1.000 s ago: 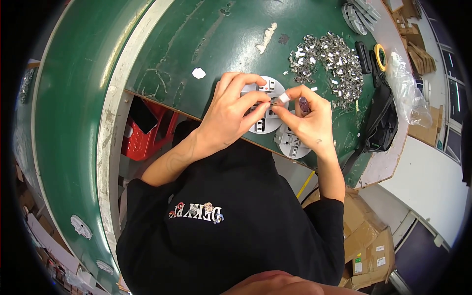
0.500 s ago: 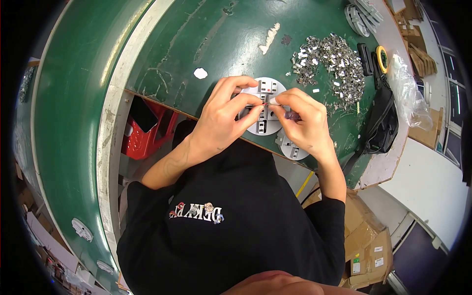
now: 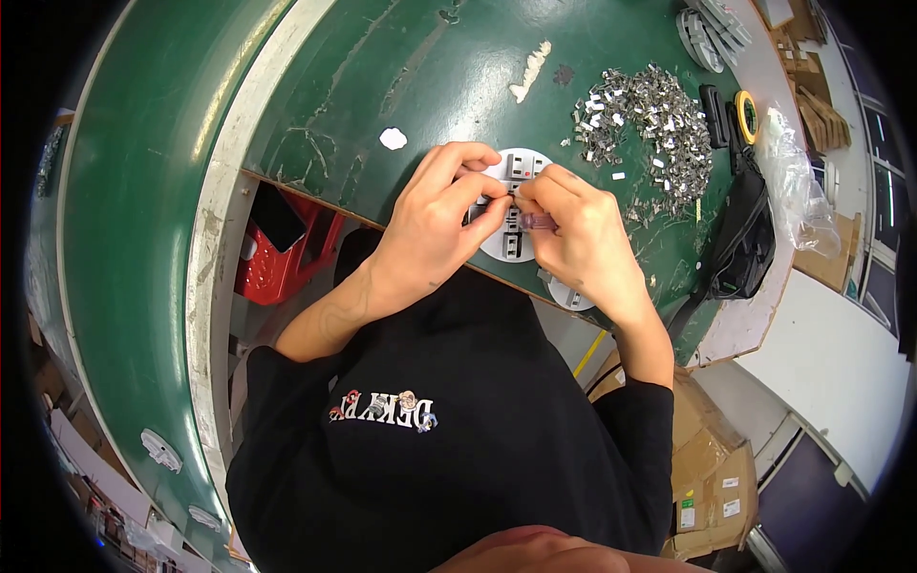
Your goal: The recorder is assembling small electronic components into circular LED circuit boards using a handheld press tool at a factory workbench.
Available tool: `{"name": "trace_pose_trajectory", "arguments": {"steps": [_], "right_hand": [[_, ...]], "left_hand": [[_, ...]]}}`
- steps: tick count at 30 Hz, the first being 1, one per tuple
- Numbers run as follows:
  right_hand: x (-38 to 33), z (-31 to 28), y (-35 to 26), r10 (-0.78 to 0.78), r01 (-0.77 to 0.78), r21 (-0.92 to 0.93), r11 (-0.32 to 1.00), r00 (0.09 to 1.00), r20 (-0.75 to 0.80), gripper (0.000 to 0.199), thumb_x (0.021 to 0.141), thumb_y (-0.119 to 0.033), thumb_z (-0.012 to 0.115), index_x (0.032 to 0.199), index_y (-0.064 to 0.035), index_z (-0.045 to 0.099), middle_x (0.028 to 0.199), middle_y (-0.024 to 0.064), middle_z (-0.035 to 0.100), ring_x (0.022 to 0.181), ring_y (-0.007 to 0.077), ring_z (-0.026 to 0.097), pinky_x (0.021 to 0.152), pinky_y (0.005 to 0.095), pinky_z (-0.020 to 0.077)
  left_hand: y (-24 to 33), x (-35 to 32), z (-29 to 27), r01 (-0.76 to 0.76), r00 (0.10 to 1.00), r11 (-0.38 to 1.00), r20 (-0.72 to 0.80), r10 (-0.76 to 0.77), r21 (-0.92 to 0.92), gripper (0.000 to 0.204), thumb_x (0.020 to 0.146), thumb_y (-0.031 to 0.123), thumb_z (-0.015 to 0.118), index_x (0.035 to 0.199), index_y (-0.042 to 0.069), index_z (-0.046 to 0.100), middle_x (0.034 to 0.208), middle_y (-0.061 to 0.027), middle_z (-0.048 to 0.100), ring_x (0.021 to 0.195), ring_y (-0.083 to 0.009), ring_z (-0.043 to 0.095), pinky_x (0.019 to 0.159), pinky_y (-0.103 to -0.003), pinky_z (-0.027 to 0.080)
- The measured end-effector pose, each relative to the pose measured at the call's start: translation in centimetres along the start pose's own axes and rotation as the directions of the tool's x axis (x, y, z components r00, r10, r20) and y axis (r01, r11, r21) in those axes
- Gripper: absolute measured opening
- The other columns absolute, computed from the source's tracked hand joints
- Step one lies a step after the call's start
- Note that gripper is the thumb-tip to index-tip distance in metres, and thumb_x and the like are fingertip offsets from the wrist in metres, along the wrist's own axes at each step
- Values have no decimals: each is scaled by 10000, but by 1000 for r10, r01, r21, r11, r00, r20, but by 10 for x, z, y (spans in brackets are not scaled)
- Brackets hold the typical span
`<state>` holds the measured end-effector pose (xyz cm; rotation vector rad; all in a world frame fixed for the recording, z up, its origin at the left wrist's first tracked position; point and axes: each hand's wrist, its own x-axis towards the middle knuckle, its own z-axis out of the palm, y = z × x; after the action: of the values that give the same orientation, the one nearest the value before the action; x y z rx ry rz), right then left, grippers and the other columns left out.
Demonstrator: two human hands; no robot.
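A round white disc (image 3: 494,246) with grey blocks and dark slots lies at the table's front edge, partly under my hands. From its left side my left hand (image 3: 441,205) reaches in, thumb and forefinger closed close together over the disc's middle. What those fingertips hold, if anything, is too small to tell. My right hand (image 3: 583,229) comes in from the right, its fingers closed round a see-through purplish piece (image 3: 540,222) like a small tool handle; its fingertips meet the left ones at the blocks. Below the right hand, a second disc (image 3: 570,296) with grey blocks shows partly.
A heap of small metal clips (image 3: 659,134) spreads at the right, beside a yellow tape roll (image 3: 746,116), a black bag (image 3: 745,244) and clear plastic film (image 3: 793,181). Grey discs (image 3: 705,38) stand at the back right. A red stool (image 3: 277,272) bears a phone (image 3: 277,222).
My right hand has shifted slightly left and turned, its fingertips closing in on the left ones. The purplish piece now points toward the disc's middle. My left hand has barely moved.
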<state>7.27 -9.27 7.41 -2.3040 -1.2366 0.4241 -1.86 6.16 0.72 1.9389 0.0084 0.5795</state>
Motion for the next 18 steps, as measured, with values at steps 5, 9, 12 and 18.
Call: {"name": "trace_pose_trajectory", "arguments": {"steps": [5, 9, 12, 18], "right_hand": [[3, 0, -1, 14, -14, 81, 997, 1000, -3, 174, 722, 114, 626, 873, 28, 635, 841, 93, 624, 650, 225, 539, 600, 301, 450], [-2, -1, 4, 14, -6, 151, 989, 998, -56, 230, 670, 123, 602, 877, 23, 620, 830, 95, 609, 653, 234, 542, 602, 311, 455], [-5, 4, 7, -11, 14, 61, 998, 999, -51, 237, 674, 117, 611, 891, 21, 617, 838, 94, 610, 650, 234, 545, 604, 314, 460], [-3, 9, 0, -56, 56, -103, 993, 998, -6, 230, 696, 108, 623, 902, 8, 603, 848, 87, 601, 640, 235, 548, 597, 333, 471]], "left_hand": [[-3, -3, 2, 3, 1000, 1000, -8, -3, 2, 126, 759, -51, 707, 856, 8, 652, 1132, -89, 592, 898, -200, 578, 796, -288, 500], [-2, -5, 1, 11, 1000, 1000, 4, -11, -24, 140, 764, -50, 707, 882, 7, 658, 1144, -93, 591, 905, -206, 585, 802, -292, 504], [-1, -4, 0, 14, 1000, 1000, 13, -14, -23, 146, 766, -51, 705, 892, 7, 661, 1153, -94, 591, 916, -209, 588, 807, -293, 505], [1, -3, -2, 44, 998, 998, 38, -43, -37, 158, 769, -55, 701, 909, 9, 665, 1171, -97, 589, 939, -214, 593, 817, -294, 507]]}}
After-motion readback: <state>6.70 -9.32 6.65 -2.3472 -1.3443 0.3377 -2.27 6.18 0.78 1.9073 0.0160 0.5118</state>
